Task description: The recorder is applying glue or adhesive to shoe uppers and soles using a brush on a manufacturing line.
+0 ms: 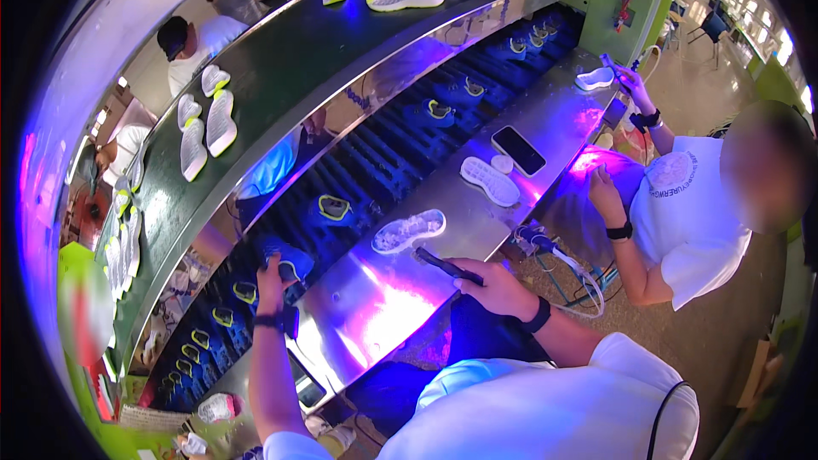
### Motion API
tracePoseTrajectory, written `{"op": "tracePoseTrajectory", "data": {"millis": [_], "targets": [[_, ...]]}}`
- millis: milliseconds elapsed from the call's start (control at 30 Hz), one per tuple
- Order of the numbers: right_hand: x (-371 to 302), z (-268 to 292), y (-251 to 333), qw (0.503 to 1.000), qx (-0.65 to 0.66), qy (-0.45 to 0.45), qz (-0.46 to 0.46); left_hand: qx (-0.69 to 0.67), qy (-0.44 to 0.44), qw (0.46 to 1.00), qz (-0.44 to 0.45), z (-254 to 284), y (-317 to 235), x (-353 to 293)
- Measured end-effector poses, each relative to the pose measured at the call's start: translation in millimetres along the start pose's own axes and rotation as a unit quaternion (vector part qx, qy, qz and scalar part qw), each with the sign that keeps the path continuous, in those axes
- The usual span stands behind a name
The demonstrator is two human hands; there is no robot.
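My left hand (269,288) is closed on a blue shoe upper (296,261) at the edge of the dark slatted rack, with the upper's opening facing up. In my right hand (501,291) is the dark handle of a brush (445,265), its tip pointing left over the metal ledge. Just beyond that tip lies a white shoe sole (410,231), hollow side up, with whitish clumps inside it. The brush tip seems slightly apart from the sole. Bright violet light falls on the ledge (341,296) between my hands.
Another white sole (490,181) and a phone (518,151) lie farther along the ledge. Several blue uppers, one being an upper (334,208), sit on the slatted rack (375,170). White soles ride the green belt (281,94) above. A co-worker (682,204) handles a sole at right.
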State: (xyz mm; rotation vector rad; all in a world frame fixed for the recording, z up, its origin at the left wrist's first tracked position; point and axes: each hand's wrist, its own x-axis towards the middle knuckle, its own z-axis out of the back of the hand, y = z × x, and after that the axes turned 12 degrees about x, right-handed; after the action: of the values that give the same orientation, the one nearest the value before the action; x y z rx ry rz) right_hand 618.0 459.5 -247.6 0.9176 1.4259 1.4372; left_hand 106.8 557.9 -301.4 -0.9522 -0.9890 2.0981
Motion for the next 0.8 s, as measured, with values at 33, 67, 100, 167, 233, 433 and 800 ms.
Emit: {"op": "tracePoseTrajectory", "data": {"millis": [33, 67, 100, 167, 233, 433, 800], "targets": [[1, -1, -4, 1.000, 0.017, 0.010, -0.001, -0.093, 0.064, 0.993, -0.032, 8, 8, -33], [4, -1, -11, 0.999, 0.022, 0.029, -0.004, -0.186, 0.119, 0.973, -0.063, 14, 16, -70], [7, -5, -21, 0.999, 0.007, 0.017, 0.031, -0.199, 0.122, 0.967, -0.100, 9, 14, -105], [11, -16, -25, 0.998, 0.055, 0.033, -0.016, -0.185, 0.099, 0.966, -0.152, -6, 5, -166], [16, -25, -17, 0.997, 0.060, 0.042, 0.010, -0.113, 0.031, 0.964, -0.240, -22, -4, -203], [10, -43, 48, 0.990, 0.037, 0.117, 0.075, 0.096, -0.154, 0.813, -0.554, -31, -6, -276], [-2, -59, 69, 0.981, -0.065, 0.136, 0.123, 0.234, -0.131, 0.667, -0.695, -19, -10, -313]]}}
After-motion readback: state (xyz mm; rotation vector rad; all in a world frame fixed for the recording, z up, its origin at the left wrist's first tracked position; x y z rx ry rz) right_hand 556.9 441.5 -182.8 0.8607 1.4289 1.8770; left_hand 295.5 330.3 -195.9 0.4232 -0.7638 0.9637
